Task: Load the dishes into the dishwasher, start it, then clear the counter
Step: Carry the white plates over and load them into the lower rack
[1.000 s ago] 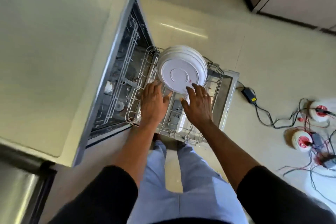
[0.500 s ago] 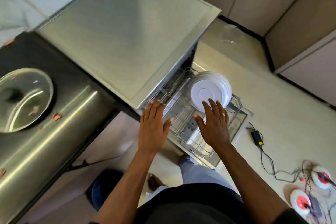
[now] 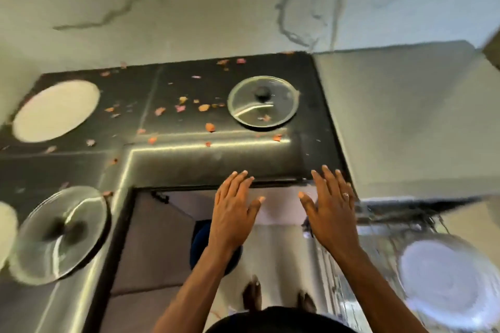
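A: Hands first. The left hand (image 3: pixel 234 209) and the right hand (image 3: pixel 328 209) were both raised side by side, fingers spread flat, palms down, grasping nothing. A ring showed on 1 finger of the right hand.

B: Touching anything?

A: Could not tell. The fingertips lay over the front edge of the dark counter (image 3: pixel 189 159), but contact was not clear.

B: What sat on that counter?

A: 1 glass lid (image 3: pixel 263 101) with a dark knob, lying flat near the counter's right end, just beyond the hands. 1 white plate (image 3: pixel 55 111) far to the left. A second glass lid (image 3: pixel 61 234), blurred, at the lower left. Small orange and pink scraps (image 3: pixel 181 108) were scattered over the dark surface between the plate and the first lid.

B: And the dishes?

A: A stack of white plates (image 3: pixel 446 278) stood in the wire rack (image 3: pixel 378 249) of the dishwasher at the lower right, well apart from both hands, heavily blurred. A pale worktop (image 3: pixel 405 116) lay above it, right of the dark counter.

B: Anything below the hands?

A: The person's feet on the floor and a dark blue round object (image 3: pixel 198 246), partly hidden by the left forearm.
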